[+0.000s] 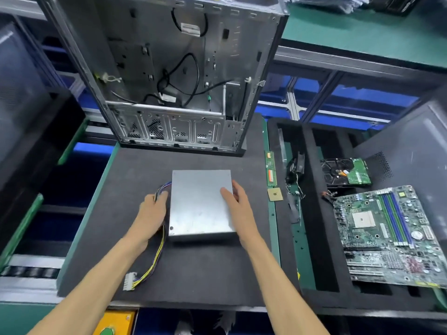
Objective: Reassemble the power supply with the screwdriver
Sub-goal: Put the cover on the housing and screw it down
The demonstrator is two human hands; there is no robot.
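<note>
The power supply [200, 201] lay flat on the dark desk [101, 213] before the open computer case [169, 68]. My left hand [152, 211] curled its grip round the cable bundle [158, 252]; my right hand [238, 201] rested open on the box's right edge. No writing was legible.

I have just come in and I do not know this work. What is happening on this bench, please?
A person is handling a grey metal power supply that lies flat on the dark mat. The right hand rests on its top and right edge, and the left hand is at its left side, by the cable bundle. An open computer case stands behind it, and a motherboard and hard drive lie in the tray to the right. No screwdriver is visible.
</note>
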